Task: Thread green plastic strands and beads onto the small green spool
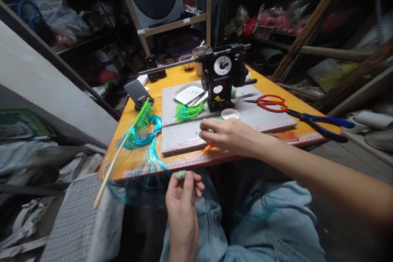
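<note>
My left hand (181, 201) is held over my lap below the table edge, fingers pinched on a small pale green tuft (180, 175). My right hand (225, 136) reaches over the grey board (184, 139) with its fingers curled round an orange-handled tool (208, 147) whose tip points left. A black winding machine with a dial (221, 75) stands behind it. A bundle of green fibres (188, 112) lies on the board beside the machine. A small white lid (230, 114) sits just beyond my right hand.
Red-handled scissors (272, 102) and blue-handled pliers (325, 124) lie at the right of the orange table (132, 110). A wooden stick wrapped in green and teal strands (135, 133) crosses the left corner. A white tray (187, 92) and a phone (138, 92) sit further back. Cluttered shelves surround.
</note>
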The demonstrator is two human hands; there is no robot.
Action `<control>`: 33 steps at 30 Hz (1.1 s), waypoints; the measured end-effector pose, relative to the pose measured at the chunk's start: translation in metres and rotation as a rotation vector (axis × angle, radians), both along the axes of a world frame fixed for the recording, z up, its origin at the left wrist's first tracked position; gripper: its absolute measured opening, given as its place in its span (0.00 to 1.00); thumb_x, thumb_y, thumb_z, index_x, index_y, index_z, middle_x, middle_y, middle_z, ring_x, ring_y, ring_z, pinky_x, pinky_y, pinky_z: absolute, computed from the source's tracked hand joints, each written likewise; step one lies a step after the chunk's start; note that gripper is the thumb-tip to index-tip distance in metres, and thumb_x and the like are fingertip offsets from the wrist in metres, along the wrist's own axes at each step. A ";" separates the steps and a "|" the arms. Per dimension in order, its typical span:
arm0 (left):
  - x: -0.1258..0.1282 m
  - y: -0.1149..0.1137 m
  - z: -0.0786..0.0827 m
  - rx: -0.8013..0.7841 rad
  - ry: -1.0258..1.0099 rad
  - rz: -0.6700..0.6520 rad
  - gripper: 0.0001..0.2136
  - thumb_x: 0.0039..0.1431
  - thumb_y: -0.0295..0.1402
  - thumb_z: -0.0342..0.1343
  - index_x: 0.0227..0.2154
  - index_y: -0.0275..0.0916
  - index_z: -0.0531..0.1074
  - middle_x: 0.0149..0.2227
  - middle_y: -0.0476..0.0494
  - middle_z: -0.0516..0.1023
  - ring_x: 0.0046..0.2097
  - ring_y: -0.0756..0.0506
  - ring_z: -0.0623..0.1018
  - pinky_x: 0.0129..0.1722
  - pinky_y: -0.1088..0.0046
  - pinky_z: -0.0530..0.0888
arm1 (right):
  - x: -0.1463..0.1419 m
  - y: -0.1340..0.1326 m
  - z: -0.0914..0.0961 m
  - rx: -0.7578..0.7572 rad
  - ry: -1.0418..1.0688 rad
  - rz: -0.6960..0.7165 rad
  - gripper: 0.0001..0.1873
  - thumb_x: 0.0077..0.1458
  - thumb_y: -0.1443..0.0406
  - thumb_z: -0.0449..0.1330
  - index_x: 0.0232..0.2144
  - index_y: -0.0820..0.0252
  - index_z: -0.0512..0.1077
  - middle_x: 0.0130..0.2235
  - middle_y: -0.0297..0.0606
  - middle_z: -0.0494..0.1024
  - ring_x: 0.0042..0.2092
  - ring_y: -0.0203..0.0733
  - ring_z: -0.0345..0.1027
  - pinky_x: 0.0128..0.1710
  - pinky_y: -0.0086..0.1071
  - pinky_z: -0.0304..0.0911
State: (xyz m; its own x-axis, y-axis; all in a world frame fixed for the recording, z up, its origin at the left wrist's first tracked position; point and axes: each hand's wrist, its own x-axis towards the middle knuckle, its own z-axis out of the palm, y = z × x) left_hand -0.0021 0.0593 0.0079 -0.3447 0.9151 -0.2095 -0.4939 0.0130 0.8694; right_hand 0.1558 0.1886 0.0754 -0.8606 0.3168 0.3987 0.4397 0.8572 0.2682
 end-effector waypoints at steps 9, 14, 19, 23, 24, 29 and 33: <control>0.008 -0.009 0.017 0.045 -0.022 -0.041 0.07 0.55 0.34 0.62 0.27 0.38 0.71 0.28 0.47 0.78 0.25 0.52 0.74 0.25 0.79 0.70 | 0.013 -0.043 0.006 -0.044 0.064 0.280 0.10 0.64 0.71 0.50 0.39 0.64 0.72 0.36 0.40 0.74 0.33 0.39 0.64 0.27 0.32 0.57; 0.020 -0.018 0.021 -0.041 0.081 -0.005 0.11 0.48 0.38 0.67 0.28 0.37 0.74 0.21 0.50 0.75 0.19 0.56 0.70 0.19 0.85 0.65 | 0.023 -0.067 -0.005 -0.146 0.138 0.263 0.11 0.63 0.72 0.51 0.38 0.65 0.73 0.34 0.41 0.75 0.32 0.39 0.65 0.26 0.33 0.57; 0.036 -0.025 0.017 -0.025 0.117 0.115 0.11 0.44 0.38 0.70 0.27 0.38 0.75 0.20 0.51 0.76 0.20 0.55 0.72 0.19 0.86 0.67 | 0.022 -0.099 -0.031 -0.665 0.658 -0.003 0.08 0.60 0.69 0.56 0.34 0.65 0.76 0.29 0.39 0.71 0.30 0.36 0.65 0.27 0.29 0.60; 0.049 -0.034 0.007 -0.038 0.159 0.078 0.11 0.44 0.38 0.69 0.25 0.38 0.76 0.19 0.51 0.76 0.20 0.54 0.73 0.19 0.85 0.69 | 0.008 -0.126 -0.061 -1.501 1.100 -0.137 0.11 0.58 0.61 0.60 0.31 0.62 0.78 0.30 0.35 0.69 0.30 0.35 0.68 0.28 0.28 0.63; 0.051 -0.036 0.005 -0.045 0.167 0.057 0.11 0.45 0.38 0.69 0.25 0.38 0.76 0.19 0.51 0.75 0.20 0.54 0.73 0.19 0.85 0.69 | 0.005 -0.131 -0.067 -1.666 1.215 -0.139 0.12 0.56 0.58 0.62 0.31 0.62 0.77 0.30 0.34 0.69 0.28 0.34 0.67 0.26 0.27 0.62; 0.055 -0.044 -0.001 -0.095 0.198 0.041 0.10 0.44 0.36 0.69 0.25 0.37 0.76 0.20 0.49 0.77 0.19 0.54 0.74 0.19 0.85 0.69 | 0.003 -0.143 -0.076 -2.036 1.555 -0.273 0.15 0.50 0.57 0.67 0.27 0.63 0.73 0.18 0.26 0.62 0.16 0.22 0.45 0.13 0.18 0.39; 0.051 -0.046 0.002 -0.161 0.207 0.021 0.13 0.42 0.38 0.70 0.26 0.36 0.75 0.16 0.51 0.74 0.16 0.55 0.69 0.15 0.86 0.66 | 0.011 -0.145 -0.066 -2.129 1.646 -0.323 0.15 0.49 0.57 0.68 0.31 0.63 0.74 0.15 0.22 0.58 0.16 0.22 0.41 0.11 0.15 0.40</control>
State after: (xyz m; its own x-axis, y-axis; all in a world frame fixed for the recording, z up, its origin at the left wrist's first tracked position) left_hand 0.0493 0.0137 0.0098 -0.4139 0.8679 -0.2745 -0.3075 0.1505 0.9396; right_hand 0.1666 0.0438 0.0098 -0.3316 0.8376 -0.4341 -0.5035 -0.5463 -0.6694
